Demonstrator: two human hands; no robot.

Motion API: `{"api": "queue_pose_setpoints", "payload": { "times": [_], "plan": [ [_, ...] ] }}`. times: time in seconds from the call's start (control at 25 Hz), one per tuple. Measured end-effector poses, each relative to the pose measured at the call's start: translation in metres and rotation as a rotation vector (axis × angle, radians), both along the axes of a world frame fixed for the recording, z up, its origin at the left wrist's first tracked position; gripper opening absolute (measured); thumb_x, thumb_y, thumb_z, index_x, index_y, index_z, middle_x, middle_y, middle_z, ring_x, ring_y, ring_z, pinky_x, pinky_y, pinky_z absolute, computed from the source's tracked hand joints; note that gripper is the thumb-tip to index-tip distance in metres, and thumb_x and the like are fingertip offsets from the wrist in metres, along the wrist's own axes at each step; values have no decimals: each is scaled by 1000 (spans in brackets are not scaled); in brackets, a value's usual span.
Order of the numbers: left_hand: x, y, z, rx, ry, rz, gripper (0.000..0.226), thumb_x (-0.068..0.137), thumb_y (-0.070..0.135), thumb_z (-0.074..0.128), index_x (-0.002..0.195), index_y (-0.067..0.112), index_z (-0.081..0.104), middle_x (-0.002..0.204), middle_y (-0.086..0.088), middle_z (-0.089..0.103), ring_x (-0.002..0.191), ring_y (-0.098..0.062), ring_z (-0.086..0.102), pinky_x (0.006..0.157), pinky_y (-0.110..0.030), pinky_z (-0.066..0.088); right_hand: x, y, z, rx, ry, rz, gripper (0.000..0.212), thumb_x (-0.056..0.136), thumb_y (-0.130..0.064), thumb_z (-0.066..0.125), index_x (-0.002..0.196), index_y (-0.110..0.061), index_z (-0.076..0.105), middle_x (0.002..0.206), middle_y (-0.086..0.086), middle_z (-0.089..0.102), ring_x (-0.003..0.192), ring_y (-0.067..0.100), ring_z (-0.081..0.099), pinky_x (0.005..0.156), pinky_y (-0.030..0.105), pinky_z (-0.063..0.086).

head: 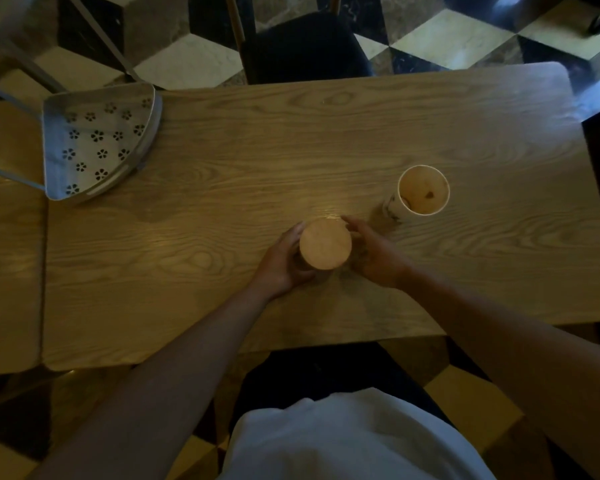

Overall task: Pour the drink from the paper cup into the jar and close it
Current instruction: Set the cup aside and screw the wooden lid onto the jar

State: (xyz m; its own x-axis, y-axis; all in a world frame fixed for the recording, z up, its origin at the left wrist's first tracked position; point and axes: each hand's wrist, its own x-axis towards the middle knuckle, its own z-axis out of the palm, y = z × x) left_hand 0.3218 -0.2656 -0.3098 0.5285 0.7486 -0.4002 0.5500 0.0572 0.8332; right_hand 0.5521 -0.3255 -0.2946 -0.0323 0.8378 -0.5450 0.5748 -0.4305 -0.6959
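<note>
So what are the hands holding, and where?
The left hand grips the jar by its side; the right hand touches its other side.

No readable txt anywhere; cup (423,195) has a dark print on its white side wall, too small + blurred to make out, can't tell if letters or a pic; jar lid (325,243) plain wood, no label; tray (97,142) shows only punched flower holes, no marking; table (291,140) bare grain, no nrs or signs.
</note>
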Motion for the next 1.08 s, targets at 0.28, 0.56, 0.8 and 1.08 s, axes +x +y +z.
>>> {"api": "queue_pose_setpoints", "payload": {
  "times": [0.28,0.56,0.8,1.08],
  "plan": [
    [5,-7,3,-17,-48,60,91,67,13,91,144,27,44,134,6,55,122,-5,51,92,-7,45,-23,-1,-3,142,252,-33,102,66,-13,92,144,-30,28,142,-5,40,134,13,41,104,27,43],
    [7,-16,6,3,-68,135,83,66,16,91,137,26,49,126,14,57,112,8,56,91,-16,49,-19,-2,-6,129,265,-50,100,65,-19,93,144,-34,34,142,-2,50,134,16,47,108,44,47],
    [9,-22,24,1,-64,164,79,69,23,90,135,31,48,125,17,57,117,-2,55,96,-33,52,-15,-1,9,134,272,-35,98,65,-26,94,145,-29,38,134,-12,54,128,8,51,104,38,50],
    [1,-36,56,0,-27,225,91,59,45,90,138,34,44,131,15,56,123,-11,54,98,-46,52,-13,0,28,129,285,37,97,66,-26,93,146,-32,37,136,-13,53,133,11,48,103,27,46]
  ]
}}
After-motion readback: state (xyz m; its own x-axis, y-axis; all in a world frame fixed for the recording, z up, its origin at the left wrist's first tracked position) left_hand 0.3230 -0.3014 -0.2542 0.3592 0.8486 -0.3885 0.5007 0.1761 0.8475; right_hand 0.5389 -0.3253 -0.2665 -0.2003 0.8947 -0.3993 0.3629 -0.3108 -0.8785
